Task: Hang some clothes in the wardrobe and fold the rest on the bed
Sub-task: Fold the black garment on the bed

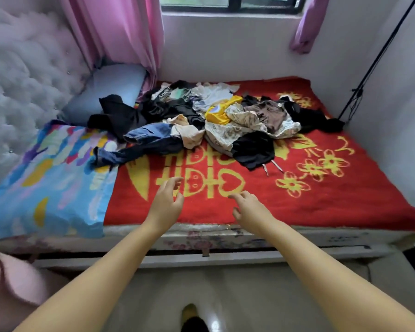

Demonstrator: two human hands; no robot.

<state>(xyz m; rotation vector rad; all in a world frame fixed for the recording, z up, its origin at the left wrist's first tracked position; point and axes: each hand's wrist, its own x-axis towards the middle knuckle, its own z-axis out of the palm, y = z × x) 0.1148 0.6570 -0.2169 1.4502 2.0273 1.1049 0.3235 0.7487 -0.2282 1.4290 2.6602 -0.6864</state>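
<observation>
Red plush blanket with yellow motifs (285, 207) covers the bed, and on its far half sprawls the tangled heap of unfolded clothes (213, 121), its long axis running left to right from the two pillows toward the wall. Black, cream-patterned, yellow and denim pieces overlap. The left hand (165, 202) and right hand (248, 208) reach forward, fingers loosely spread, holding nothing, well short of the heap.

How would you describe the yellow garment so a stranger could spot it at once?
Start at the red blanket with gold patterns, then find the clothes pile at its far side. Near the pile's middle lies the yellow garment, the only bright yellow piece among black, denim and beige.
</observation>
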